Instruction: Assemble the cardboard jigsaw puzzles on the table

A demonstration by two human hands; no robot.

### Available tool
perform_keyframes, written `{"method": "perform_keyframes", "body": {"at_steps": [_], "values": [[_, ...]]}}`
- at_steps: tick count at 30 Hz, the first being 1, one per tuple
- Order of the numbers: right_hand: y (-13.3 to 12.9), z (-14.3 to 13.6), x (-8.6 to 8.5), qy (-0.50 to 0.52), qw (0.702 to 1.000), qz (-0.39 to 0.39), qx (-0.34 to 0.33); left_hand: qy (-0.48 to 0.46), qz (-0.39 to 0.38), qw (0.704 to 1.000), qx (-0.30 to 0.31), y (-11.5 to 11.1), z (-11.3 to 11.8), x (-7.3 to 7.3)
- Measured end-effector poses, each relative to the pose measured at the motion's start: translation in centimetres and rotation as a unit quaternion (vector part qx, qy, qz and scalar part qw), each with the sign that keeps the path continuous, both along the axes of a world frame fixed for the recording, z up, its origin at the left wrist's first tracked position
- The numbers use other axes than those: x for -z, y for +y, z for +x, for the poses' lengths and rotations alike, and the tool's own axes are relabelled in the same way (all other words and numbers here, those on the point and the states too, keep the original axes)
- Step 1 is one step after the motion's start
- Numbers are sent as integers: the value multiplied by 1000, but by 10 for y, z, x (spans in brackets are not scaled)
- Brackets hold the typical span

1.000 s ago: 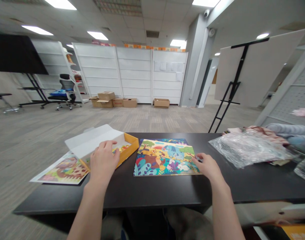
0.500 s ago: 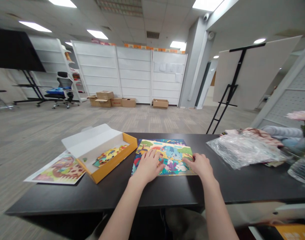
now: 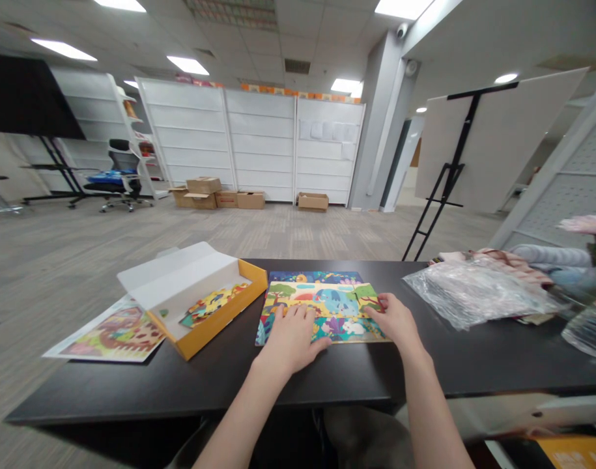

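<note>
The elephant picture [image 3: 334,297] is out; bits [image 3: 217,303] are in the box [image 3: 222,327]. Left hand [image 3: 288,339] lies open; right hand [image 3: 396,320], I can't tell.

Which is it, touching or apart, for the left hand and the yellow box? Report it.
Apart. The head view shows the left edge of the colorful picture and bare black tabletop between left hand and yellow box.

Rectangular ceiling panels light the room brightly and evenly, leaving a soft sheen on the black counter [image 3: 204,391] and glints on the clear plastic wrap [image 3: 478,293]. Wide-angle distortion stretches the frame's edges; fine print details are soft.
</note>
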State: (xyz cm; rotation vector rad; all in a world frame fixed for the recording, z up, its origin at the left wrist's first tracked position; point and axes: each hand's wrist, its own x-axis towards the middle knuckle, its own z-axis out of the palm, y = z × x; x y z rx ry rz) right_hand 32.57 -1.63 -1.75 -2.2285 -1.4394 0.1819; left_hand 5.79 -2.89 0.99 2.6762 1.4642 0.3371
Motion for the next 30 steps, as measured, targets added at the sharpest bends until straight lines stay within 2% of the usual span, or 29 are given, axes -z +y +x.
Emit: {"method": "perform_keyframes", "body": {"at_steps": [7, 12, 18, 24, 27, 30], "values": [[-2, 16, 3, 82, 995, 13, -49, 44, -10, 999, -3, -13, -4, -18], [-4, 20, 0, 55, 993, -13, -107, 41, -18, 999, 12, -16, -12, -18], [-7, 14, -8, 24, 991, -34, -124, 27, -20, 999, 22, -13, -16, -14], [-11, 20, -2, 169, 973, 46, -151, 28, -26, 999, 15, -12, -15, -17], [-10, 22, -1, 264, 950, 98, -132, 25, -27, 999, 12, -12, -15, -18], [-12, 16, -8, 338, 924, 130, -124, 17, -29, 999, 7, -10, -15, -18]]}}
